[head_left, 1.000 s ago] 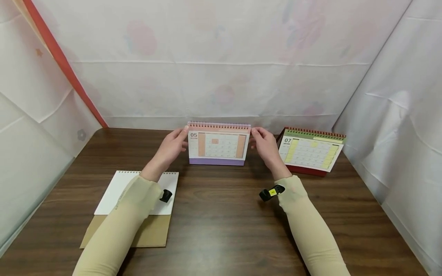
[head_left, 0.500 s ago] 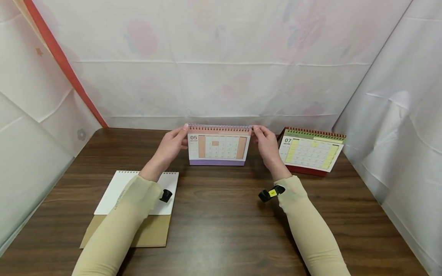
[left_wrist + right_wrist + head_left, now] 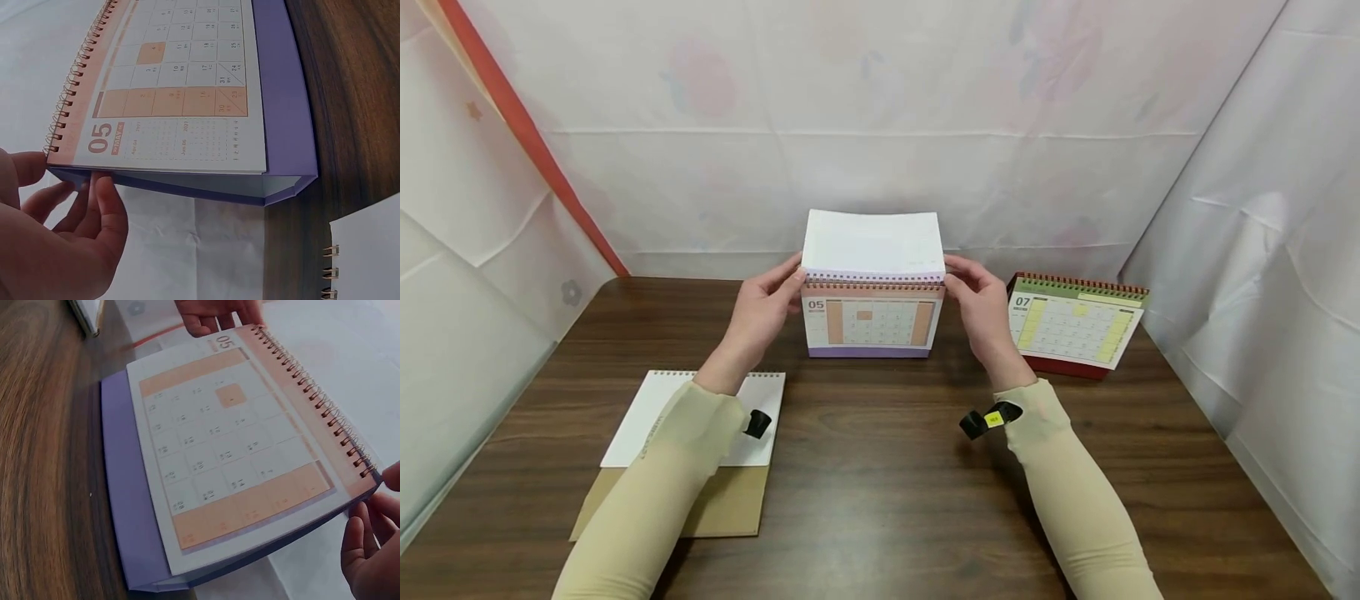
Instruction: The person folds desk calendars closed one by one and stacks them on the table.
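The purple desk calendar [image 3: 872, 321] stands mid-bench, left of the red calendar [image 3: 1075, 327]. The left hand [image 3: 763, 312] and right hand [image 3: 981, 308] pinch its top corners by the spiral, a white page [image 3: 872, 242] raised upright. The step in hand looks like a page flip; carrying it over the spiral seems next.

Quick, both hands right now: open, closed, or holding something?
Left hand: pinching the left top corner of the purple-based spiral desk calendar showing May.
Right hand: pinching the same calendar's right top corner, pages lifted above the spiral.
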A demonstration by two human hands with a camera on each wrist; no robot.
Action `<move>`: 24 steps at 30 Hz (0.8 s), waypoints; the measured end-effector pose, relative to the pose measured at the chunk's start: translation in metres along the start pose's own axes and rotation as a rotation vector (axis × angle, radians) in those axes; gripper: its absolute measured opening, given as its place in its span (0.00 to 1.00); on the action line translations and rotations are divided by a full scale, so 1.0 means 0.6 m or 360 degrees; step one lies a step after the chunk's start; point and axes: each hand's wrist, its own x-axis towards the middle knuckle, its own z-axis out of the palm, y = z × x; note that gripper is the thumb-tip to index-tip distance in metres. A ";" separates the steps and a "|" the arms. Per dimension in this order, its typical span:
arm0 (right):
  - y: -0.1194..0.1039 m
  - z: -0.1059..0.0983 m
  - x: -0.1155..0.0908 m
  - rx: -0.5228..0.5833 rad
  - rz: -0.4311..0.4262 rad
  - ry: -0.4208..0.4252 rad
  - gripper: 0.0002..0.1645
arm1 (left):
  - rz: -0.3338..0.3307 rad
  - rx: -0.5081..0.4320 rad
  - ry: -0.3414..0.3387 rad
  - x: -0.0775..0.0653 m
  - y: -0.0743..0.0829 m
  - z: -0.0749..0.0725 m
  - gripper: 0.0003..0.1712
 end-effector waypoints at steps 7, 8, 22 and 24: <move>-0.010 0.000 0.002 0.0111 0.0074 0.0056 0.18 | 0.0111 -0.0140 0.0158 -0.002 0.000 0.003 0.23; -0.010 0.000 0.003 0.0130 0.0074 0.0064 0.18 | 0.0121 -0.0186 0.0175 -0.002 0.001 0.003 0.23; -0.016 -0.001 0.002 0.0296 -0.0056 0.0076 0.12 | 0.0126 -0.0345 0.0232 0.001 0.001 -0.003 0.17; -0.018 -0.005 0.002 0.0234 -0.0057 0.0060 0.09 | 0.0129 -0.0341 0.0226 0.001 0.001 -0.004 0.17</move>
